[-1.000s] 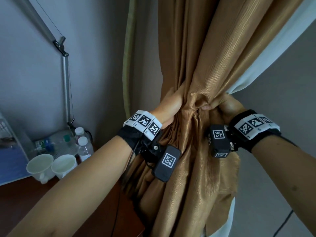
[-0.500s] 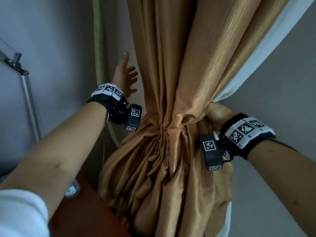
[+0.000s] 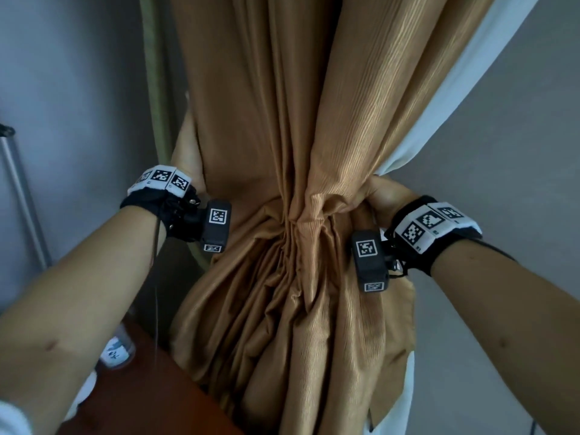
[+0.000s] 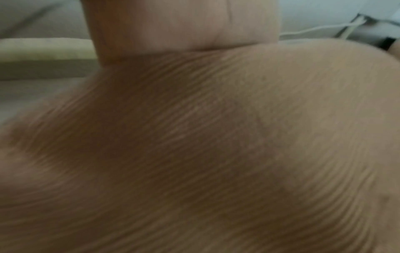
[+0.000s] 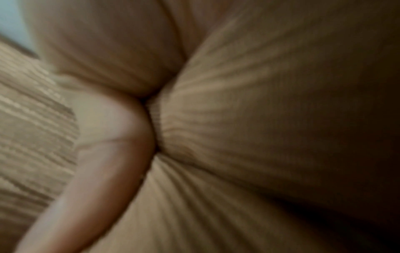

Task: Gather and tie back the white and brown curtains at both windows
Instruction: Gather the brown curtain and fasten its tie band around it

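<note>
The brown curtain [image 3: 282, 120] is pinched into a bunch [image 3: 295, 221] at the middle of the head view. My right hand [image 3: 386, 196] grips that bunch from the right; its thumb [image 5: 112, 137] presses into the folds [image 5: 238, 119]. The white curtain [image 3: 455, 89] runs up to the right behind the brown one and shows again low down [image 3: 405, 387]. My left hand [image 3: 185, 152] lies at the brown curtain's left edge, mostly hidden behind it. In the left wrist view its fingers [image 4: 179, 25] lie straight against the fabric [image 4: 216, 137], tips out of sight.
A pale olive strip [image 3: 153, 73] hangs down the wall left of the curtain, also seen in the left wrist view [image 4: 43, 48]. A metal lamp pole [image 3: 22, 196] stands far left. Below are a dark wooden desk [image 3: 150, 387] and a bottle top [image 3: 116, 353].
My left hand let go of the bunch, reached up left with spread fingers, then came down behind the curtain's left edge. My right hand kept its grip throughout.
</note>
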Demonstrator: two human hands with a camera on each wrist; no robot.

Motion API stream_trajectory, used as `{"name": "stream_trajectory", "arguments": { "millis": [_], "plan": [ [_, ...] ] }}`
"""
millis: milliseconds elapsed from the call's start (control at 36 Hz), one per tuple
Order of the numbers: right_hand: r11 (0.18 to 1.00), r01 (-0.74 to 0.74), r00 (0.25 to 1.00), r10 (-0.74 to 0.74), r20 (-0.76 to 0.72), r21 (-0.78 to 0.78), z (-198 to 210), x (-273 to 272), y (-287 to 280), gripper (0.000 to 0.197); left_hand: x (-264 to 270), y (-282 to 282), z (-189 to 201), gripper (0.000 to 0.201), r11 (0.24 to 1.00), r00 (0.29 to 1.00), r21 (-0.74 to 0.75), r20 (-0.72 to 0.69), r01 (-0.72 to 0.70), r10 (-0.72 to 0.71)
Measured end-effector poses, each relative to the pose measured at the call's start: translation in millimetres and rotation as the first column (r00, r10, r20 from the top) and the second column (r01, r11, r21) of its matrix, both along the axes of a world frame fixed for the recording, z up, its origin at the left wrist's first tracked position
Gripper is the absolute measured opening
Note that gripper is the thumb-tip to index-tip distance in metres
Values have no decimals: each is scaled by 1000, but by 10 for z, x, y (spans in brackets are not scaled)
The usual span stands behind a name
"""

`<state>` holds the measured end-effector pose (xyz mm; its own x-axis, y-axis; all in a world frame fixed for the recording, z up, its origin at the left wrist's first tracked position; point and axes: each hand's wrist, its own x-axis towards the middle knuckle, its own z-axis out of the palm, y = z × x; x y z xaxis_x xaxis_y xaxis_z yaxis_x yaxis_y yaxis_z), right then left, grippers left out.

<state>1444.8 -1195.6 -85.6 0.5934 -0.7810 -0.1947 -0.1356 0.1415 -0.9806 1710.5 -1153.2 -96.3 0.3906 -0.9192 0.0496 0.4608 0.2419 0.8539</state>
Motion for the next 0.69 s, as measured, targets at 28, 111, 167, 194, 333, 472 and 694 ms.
{"name": "stream_trajectory", "arguments": {
  "millis": [28, 111, 167, 194, 333, 472, 694],
  "plan": [
    [1000, 13, 1000, -13, 0, -9, -1, 12, -6, 58, 52, 58, -24, 68, 999, 999, -11, -30, 37, -38],
    [998, 55, 998, -55, 20, -27, -17, 49, -16, 89, 53, 246, -75, 78, 982, 984, -78, 49, 173, -170],
    [999, 44, 999, -44, 14, -31, 5, 80, 60, 89, -23, 376, -131, 76, 966, 961, -54, 132, 252, -243],
    [998, 44, 999, -44, 0, -33, 26, 91, 117, 84, -72, 434, -160, 80, 957, 946, -25, 162, 290, -282],
    [996, 73, 996, -75, -37, -49, 87, 122, 355, 66, -423, 663, -198, 107, 946, 878, 35, 360, 324, -314],
    [987, 131, 991, -130, 18, -89, 46, 137, 479, 82, -885, 888, -100, 68, 952, 764, 37, 588, 303, -266],
    [979, 158, 982, -142, 127, -126, -50, 97, 717, 70, -1241, 996, -281, 66, 985, 825, -101, 538, -139, 171]
  ]
}}
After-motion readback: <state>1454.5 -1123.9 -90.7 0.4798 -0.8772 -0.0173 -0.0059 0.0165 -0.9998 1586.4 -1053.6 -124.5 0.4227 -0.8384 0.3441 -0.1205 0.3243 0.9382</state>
